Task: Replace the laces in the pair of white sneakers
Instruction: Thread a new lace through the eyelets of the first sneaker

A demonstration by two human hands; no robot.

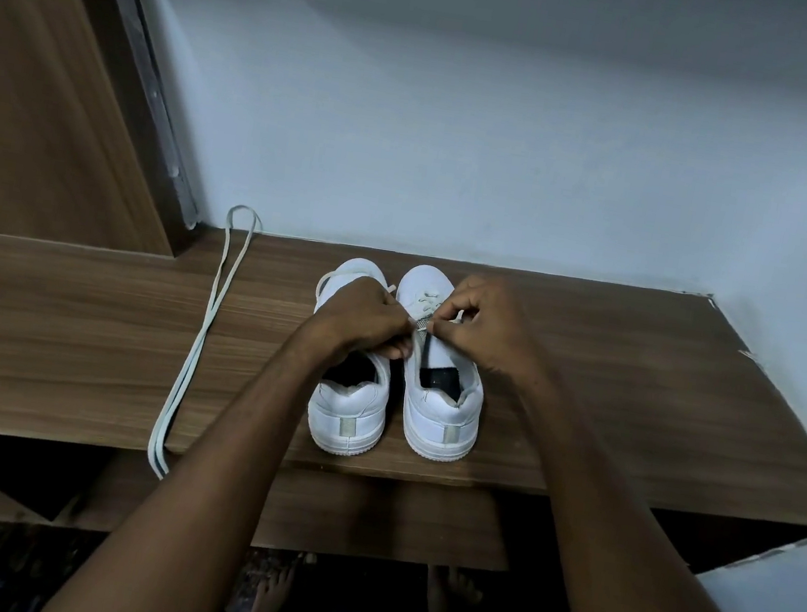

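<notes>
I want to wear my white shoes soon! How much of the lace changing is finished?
Partly done. One loose lace lies doubled on the wooden shelf. Now the left hand and right hand pinch a lace at the right sneaker, laced only near the toe. The rest of that shoe remains, and the left sneaker seems unfinished, with lace trailing around its toe.

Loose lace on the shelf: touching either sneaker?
Apart. The head view shows the loose lace lying well left of the left sneaker, with bare wooden shelf between them.
</notes>
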